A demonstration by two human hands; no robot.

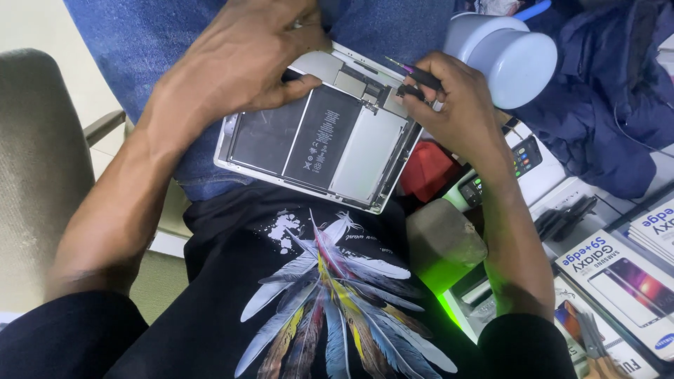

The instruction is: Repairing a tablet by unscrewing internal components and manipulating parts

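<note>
Opened tablet (319, 140) rests on the person's lap, batteries exposed. Left hand (239, 60) presses its upper left edge; right hand (456, 105) holds a thin tool (414, 74) at the top edge.

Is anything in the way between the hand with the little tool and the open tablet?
Nothing visible. The right hand holds a thin tool whose tip is already at the opened tablet near its top edge. The left hand rests on the tablet's other side.
</note>
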